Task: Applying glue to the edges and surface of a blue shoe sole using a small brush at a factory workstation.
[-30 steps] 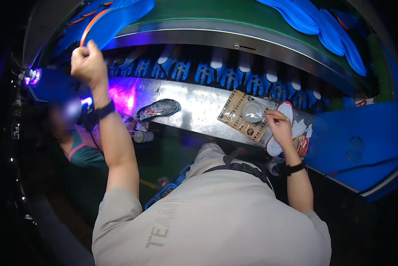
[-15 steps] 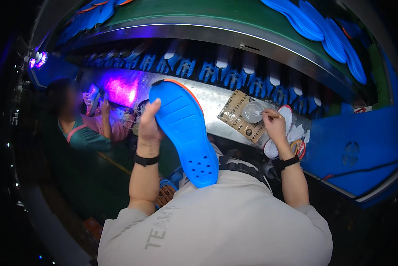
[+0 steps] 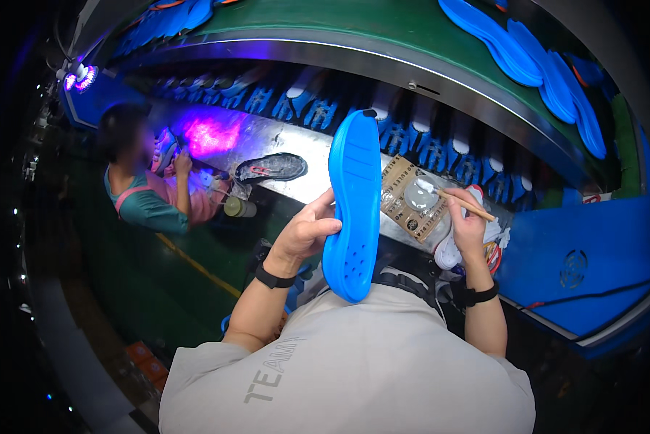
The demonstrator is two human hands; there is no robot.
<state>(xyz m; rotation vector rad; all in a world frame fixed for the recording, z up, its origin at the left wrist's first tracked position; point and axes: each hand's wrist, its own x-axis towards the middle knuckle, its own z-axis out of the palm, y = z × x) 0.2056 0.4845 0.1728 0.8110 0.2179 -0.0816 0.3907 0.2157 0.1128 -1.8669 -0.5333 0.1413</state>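
Note:
My left hand (image 3: 305, 233) grips a long blue shoe sole (image 3: 355, 181) at its side, thumb on the near face. The sole stands nearly upright in front of my chest, its end with small holes down and its grooved end up. In my right hand (image 3: 467, 228) is a wooden-handled brush (image 3: 475, 206), held between closed fingers. The brush's white tip is at a round translucent bowl (image 3: 418, 199), which rests on a piece of printed brown cardboard (image 3: 393, 184) on the metal bench (image 3: 312, 141).
A white shoe (image 3: 448, 253) lies beside my right hand. A dark sole (image 3: 273, 168) and a lidded jar (image 3: 239, 207) are to the left. Another person (image 3: 148, 206) works there under purple light. Blue shoes (image 3: 321, 110) line the bench's back, below a green belt (image 3: 325, 22) carrying soles.
The blue sole has turned more edge-on and moved right. My left hand has shifted its hold lower on the sole. The brush now shows clearly, and the dark sole on the bench is uncovered.

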